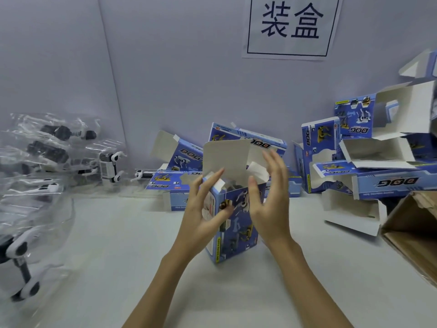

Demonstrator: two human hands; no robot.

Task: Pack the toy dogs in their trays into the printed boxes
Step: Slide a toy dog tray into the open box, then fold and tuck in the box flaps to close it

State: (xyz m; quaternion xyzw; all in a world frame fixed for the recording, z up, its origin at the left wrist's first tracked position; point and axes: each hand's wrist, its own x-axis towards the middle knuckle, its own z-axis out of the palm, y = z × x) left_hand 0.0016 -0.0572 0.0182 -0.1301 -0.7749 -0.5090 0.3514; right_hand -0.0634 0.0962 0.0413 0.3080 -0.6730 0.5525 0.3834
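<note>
**Box standing open on the tabletop**

A blue printed box (233,223) stands on the white tabletop (142,256), its top flap up and something dark inside. The left hand (203,216) touches its side, fingers straight. The right hand (269,197) is spread wide beside it. Toy dogs in clear trays (47,162) lie far left.

— How many printed boxes (233,223) are standing upright between the two hands?
— One; roughly ten more are lying along the table's (118,245) far edge, exact count unclear.

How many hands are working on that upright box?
2. The left hand touches the blue box on its left side; the right hand is by its right side, fingers straight near the open flap.
</note>
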